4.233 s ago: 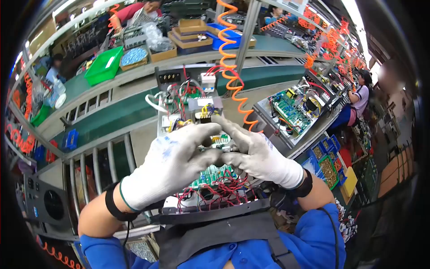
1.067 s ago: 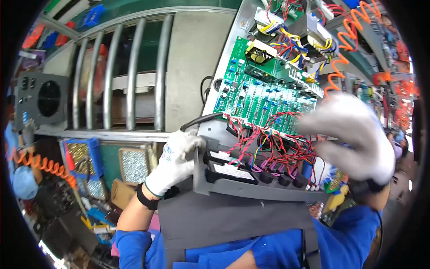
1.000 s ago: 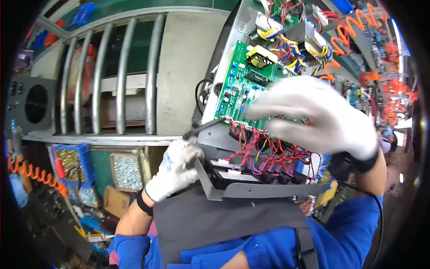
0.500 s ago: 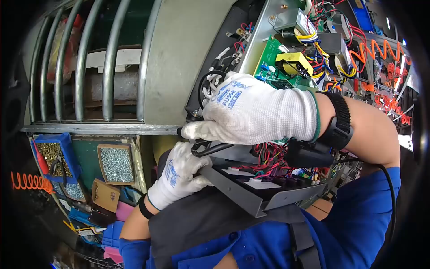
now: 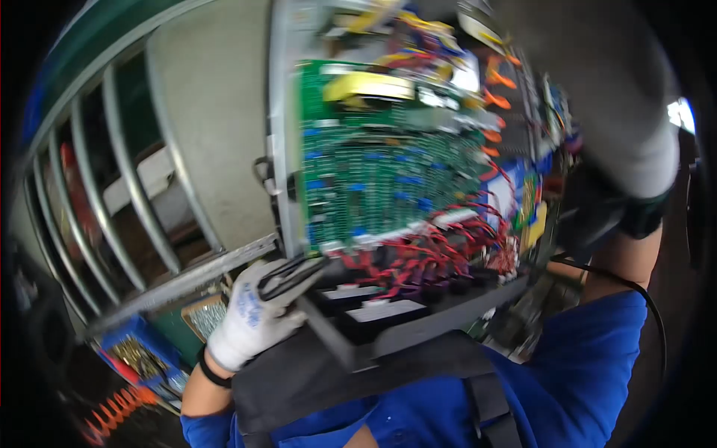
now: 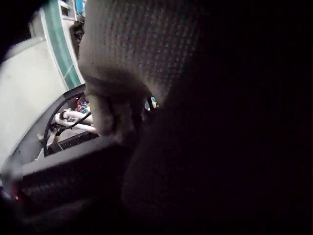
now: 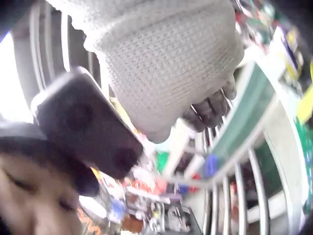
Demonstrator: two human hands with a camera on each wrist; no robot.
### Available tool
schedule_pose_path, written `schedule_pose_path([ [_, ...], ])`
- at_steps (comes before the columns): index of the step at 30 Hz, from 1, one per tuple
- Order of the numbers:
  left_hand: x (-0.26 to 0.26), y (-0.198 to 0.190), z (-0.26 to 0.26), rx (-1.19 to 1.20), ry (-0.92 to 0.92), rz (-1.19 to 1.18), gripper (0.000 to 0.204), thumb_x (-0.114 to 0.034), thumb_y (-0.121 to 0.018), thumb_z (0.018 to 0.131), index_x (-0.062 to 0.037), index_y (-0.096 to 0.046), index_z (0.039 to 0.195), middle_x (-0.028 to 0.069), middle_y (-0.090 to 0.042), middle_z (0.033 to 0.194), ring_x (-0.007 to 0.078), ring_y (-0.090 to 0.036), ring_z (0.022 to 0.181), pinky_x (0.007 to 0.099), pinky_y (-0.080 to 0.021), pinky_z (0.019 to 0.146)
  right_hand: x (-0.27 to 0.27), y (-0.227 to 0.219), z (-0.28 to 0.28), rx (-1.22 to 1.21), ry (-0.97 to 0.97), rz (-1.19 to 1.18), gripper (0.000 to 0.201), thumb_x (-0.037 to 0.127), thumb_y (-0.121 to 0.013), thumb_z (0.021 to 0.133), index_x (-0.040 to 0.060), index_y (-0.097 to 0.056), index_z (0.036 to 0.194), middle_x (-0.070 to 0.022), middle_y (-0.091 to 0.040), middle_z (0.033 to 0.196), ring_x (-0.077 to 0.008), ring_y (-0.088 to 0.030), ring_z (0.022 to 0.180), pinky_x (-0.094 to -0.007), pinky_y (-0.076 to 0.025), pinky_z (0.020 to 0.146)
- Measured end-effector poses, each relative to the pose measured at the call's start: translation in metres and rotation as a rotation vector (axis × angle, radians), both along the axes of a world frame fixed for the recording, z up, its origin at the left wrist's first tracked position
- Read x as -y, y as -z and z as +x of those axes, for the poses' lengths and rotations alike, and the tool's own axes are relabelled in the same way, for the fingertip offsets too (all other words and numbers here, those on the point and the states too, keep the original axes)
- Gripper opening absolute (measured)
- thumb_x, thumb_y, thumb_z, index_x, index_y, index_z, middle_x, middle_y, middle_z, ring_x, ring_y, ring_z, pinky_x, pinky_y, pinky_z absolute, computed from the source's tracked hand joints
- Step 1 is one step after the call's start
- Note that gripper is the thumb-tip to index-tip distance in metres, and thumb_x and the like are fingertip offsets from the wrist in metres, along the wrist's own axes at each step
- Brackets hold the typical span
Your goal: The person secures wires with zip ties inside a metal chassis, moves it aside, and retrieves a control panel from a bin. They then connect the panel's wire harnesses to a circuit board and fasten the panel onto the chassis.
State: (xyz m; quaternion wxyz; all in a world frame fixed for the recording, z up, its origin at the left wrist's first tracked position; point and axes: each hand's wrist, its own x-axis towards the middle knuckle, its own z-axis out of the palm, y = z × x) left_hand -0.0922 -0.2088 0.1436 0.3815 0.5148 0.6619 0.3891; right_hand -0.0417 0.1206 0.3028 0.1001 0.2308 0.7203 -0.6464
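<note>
In the head view, my gloved left hand (image 5: 258,310) grips a looped black cable (image 5: 287,278) at the left corner of a dark metal panel (image 5: 441,322). Red wires (image 5: 418,261) run from this panel to a large green circuit board (image 5: 366,194) in an opened metal chassis. My gloved right hand (image 5: 612,89) is raised at the upper right, close to the head camera and blurred. The right wrist view shows its grey fingers (image 7: 210,111) bent, the palm side hidden. The left wrist view is mostly dark, with glove fabric (image 6: 132,49) filling it.
Metal rollers (image 5: 127,179) and a grey flat surface (image 5: 216,97) lie left of the chassis. A blue bin (image 5: 138,347) of brass-coloured parts stands at lower left. A dark camera box (image 7: 85,120) on the person's head is near the right hand. An orange coiled hose (image 5: 497,97) hangs behind.
The right hand reached across to the cable by the left hand, then rose away to the upper right. The cable now lies looped in the left hand. The head view has shifted.
</note>
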Motion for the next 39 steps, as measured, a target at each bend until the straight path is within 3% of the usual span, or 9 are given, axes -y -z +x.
schedule_pose_path([
  [3,-0.005,-0.035,-0.019,0.102,0.066,-0.222,0.069,-0.012,-0.068,0.068,-0.0108,-0.054,0.136,0.016,-0.063,0.122,0.0363,-0.06,0.1,0.0448,-0.048,0.089,-0.051,-0.045,0.069,0.012,0.101,0.513,0.036,0.026,-0.056,0.096,-0.0022,-0.063,0.118,-0.0116,-0.065,0.117,-0.0181,-0.061,0.108,-0.0341,-0.047,0.093],
  [6,-0.017,-0.08,-0.069,0.022,0.288,-0.446,0.06,-0.023,-0.077,0.073,-0.0076,-0.06,0.128,0.0165,-0.066,0.086,0.0366,-0.062,0.077,0.0402,-0.049,0.069,-0.08,-0.052,0.137,0.068,0.168,0.965,0.038,0.029,-0.061,0.093,0.0013,-0.064,0.119,-0.0089,-0.066,0.116,-0.0166,-0.06,0.107,-0.0323,-0.044,0.095],
  [7,-0.017,-0.095,-0.092,-0.053,0.344,-0.504,0.05,-0.03,-0.075,0.077,-0.0059,-0.064,0.12,0.0128,-0.067,0.082,0.0334,-0.063,0.072,0.0388,-0.05,0.07,-0.074,-0.031,0.166,0.14,0.188,0.771,0.037,0.029,-0.06,0.093,0.0002,-0.065,0.115,-0.0072,-0.067,0.113,-0.0156,-0.058,0.108,-0.032,-0.044,0.094],
  [10,-0.062,-0.156,-0.106,-0.179,-0.22,-0.351,0.04,-0.038,-0.066,0.088,0.0012,-0.068,0.097,0.0075,-0.067,0.086,0.0162,-0.061,0.076,0.0282,-0.047,0.067,-0.032,0.065,0.272,0.272,0.276,0.187,0.068,0.042,-0.071,0.085,-0.0014,-0.049,0.132,-0.0148,-0.056,0.127,-0.024,-0.052,0.122,-0.0365,-0.039,0.105],
  [13,-0.156,-0.196,-0.076,-0.153,-0.335,-0.403,0.039,-0.028,-0.055,0.098,0.0022,-0.057,0.122,0.0175,-0.064,0.117,0.0172,-0.061,0.108,0.0282,-0.051,0.091,0.007,0.135,0.304,0.09,0.231,-0.011,0.093,0.043,-0.08,0.072,0.0008,-0.037,0.143,-0.0159,-0.045,0.14,-0.0267,-0.043,0.131,-0.0385,-0.034,0.11],
  [16,-0.307,-0.179,0.025,-0.548,0.623,-0.142,0.03,-0.012,-0.053,0.088,0.0074,-0.062,0.109,0.021,-0.064,0.111,0.0303,-0.061,0.106,0.0375,-0.047,0.093,0.036,0.175,0.306,-0.157,0.381,-0.095,0.11,0.05,-0.087,0.061,0.0022,-0.035,0.145,-0.0147,-0.043,0.142,-0.0266,-0.043,0.132,-0.0406,-0.036,0.109],
  [21,-0.375,-0.075,0.101,-0.517,1.106,-0.18,0.023,-0.014,-0.06,0.089,0.0047,-0.063,0.103,0.0189,-0.063,0.088,0.0364,-0.062,0.084,0.0424,-0.049,0.076,0.033,0.206,0.297,-0.448,0.377,0.104,0.098,0.057,-0.078,0.069,0.0014,-0.041,0.14,-0.0211,-0.048,0.138,-0.0386,-0.047,0.128,-0.0467,-0.036,0.108],
  [34,-0.392,-0.058,0.113,-0.714,1.361,-0.782,0.02,-0.023,-0.056,0.092,-0.0056,-0.065,0.088,0.0124,-0.064,0.085,0.0338,-0.062,0.084,0.0443,-0.047,0.078,0.024,0.218,0.268,-0.438,0.52,0.093,0.062,0.046,-0.083,0.064,0.0085,-0.065,0.11,-0.0089,-0.064,0.087,-0.0299,-0.062,0.084,-0.0445,-0.045,0.083],
  [39,-0.394,-0.105,0.087,-0.731,1.06,-0.27,0.027,-0.023,-0.063,0.089,-0.0081,-0.065,0.112,0.0187,-0.064,0.109,0.031,-0.06,0.107,0.042,-0.045,0.097,0.019,0.21,0.261,-0.436,0.389,0.025,0.055,0.044,-0.082,0.065,0.0098,-0.066,0.106,-0.0114,-0.065,0.091,-0.0313,-0.063,0.088,-0.043,-0.049,0.081],
])
